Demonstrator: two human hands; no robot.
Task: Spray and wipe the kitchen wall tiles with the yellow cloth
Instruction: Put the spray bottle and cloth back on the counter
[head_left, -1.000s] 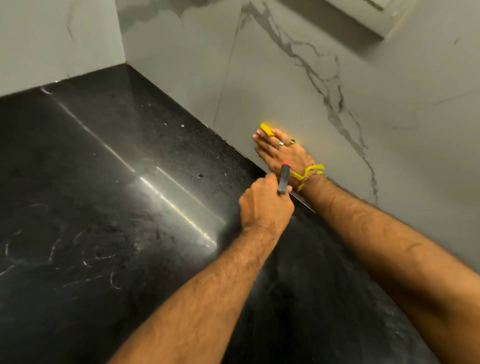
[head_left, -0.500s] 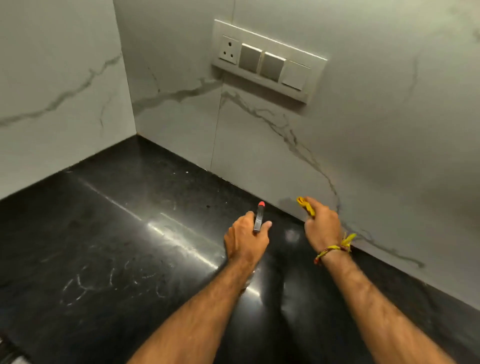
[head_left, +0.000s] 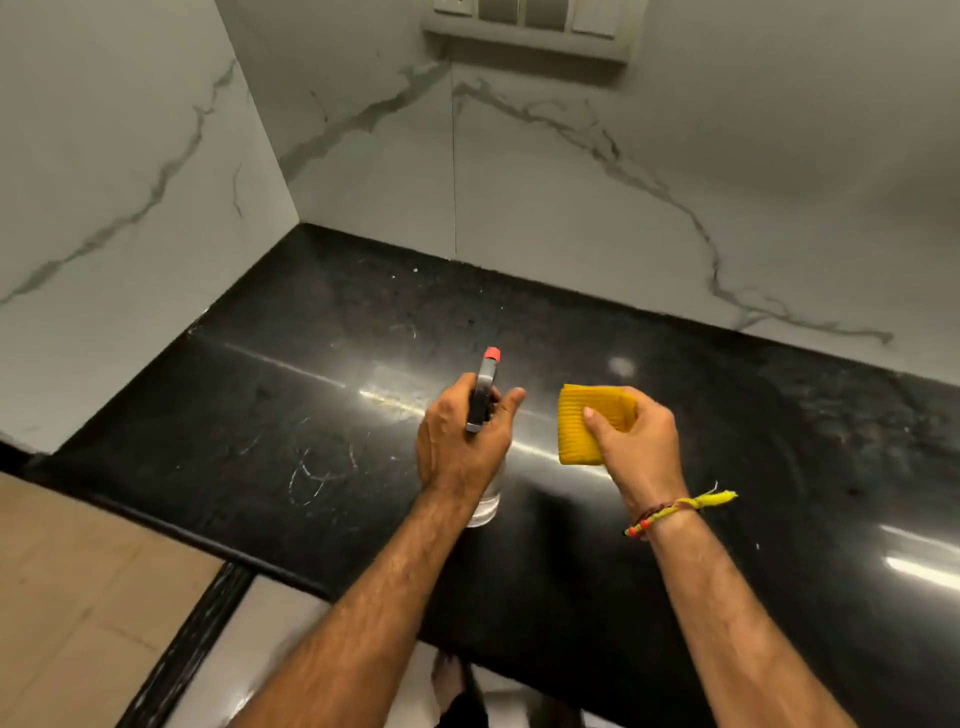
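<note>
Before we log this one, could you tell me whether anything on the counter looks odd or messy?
Yes: whitish curved smears mark the black countertop left of the left hand, like dried residue. Nothing looks spilled or broken.

We see a dim, greenish-grey scene. Glare streaks across the black countertop (head_left: 322, 332) in a bright diagonal line, with more highlights at its right edge. A soft shadow falls under the switch plate (head_left: 527, 39). Wide-angle bending curves the marble wall tiles (head_left: 571, 197), and the frame edges look slightly blurred.
</note>
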